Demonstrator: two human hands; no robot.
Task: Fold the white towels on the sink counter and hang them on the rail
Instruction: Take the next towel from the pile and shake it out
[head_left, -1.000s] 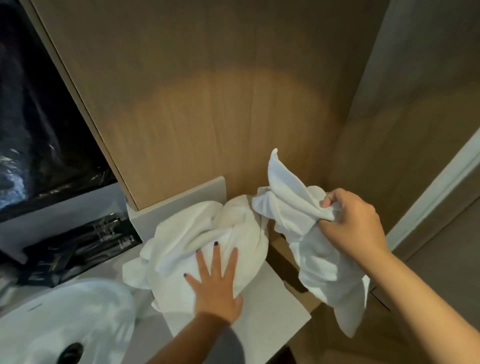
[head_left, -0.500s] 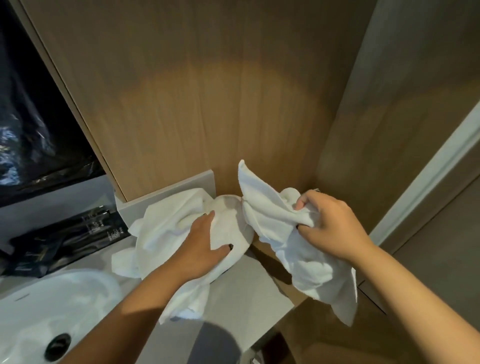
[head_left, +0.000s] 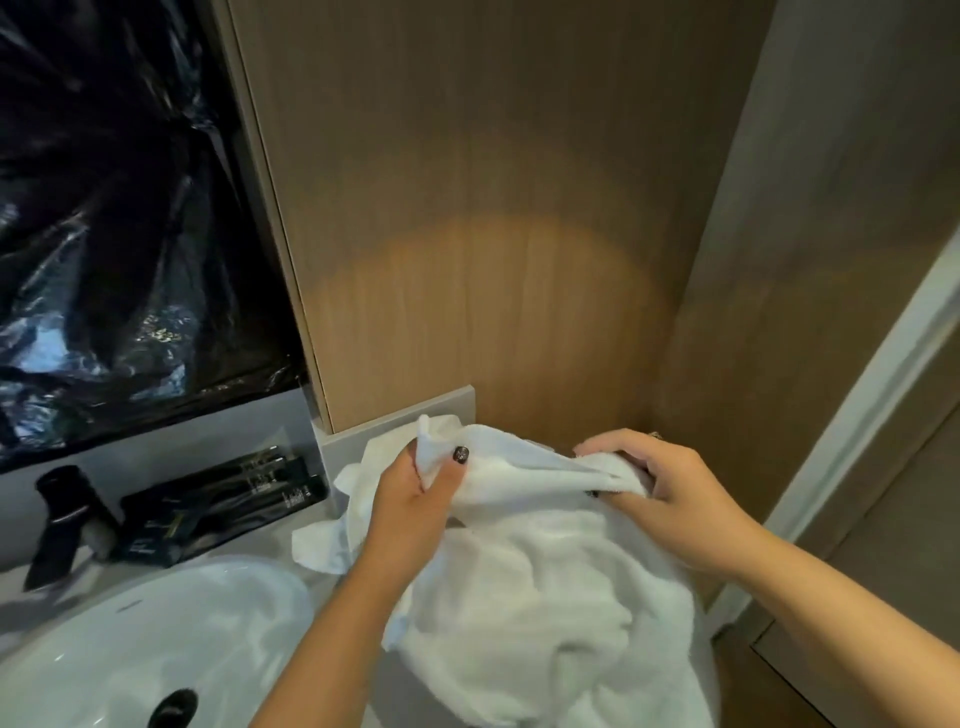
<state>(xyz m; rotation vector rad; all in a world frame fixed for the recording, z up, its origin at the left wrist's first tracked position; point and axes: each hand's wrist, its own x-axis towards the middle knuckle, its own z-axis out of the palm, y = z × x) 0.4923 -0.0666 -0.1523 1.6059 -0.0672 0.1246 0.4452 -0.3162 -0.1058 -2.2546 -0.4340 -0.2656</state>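
Note:
A white towel (head_left: 540, 613) hangs crumpled in front of me, held up along its top edge by both hands. My left hand (head_left: 410, 499) pinches one corner between thumb and fingers. My right hand (head_left: 660, 493) grips the edge further right, fingers curled over the cloth. A second white towel (head_left: 332, 545) lies bunched on the grey sink counter (head_left: 332, 447) behind and left of the held one, mostly hidden by it. No rail is in view.
A white basin (head_left: 156, 639) with a dark drain fills the lower left. Black toiletry tubes (head_left: 223, 499) and a black tap (head_left: 62, 514) stand at the counter's back. Wooden wall panels rise ahead; a door frame (head_left: 857, 447) runs down the right.
My left hand left the pile on the counter and took a corner of the towel my right hand held. The towel is now stretched between both hands, nearer to me.

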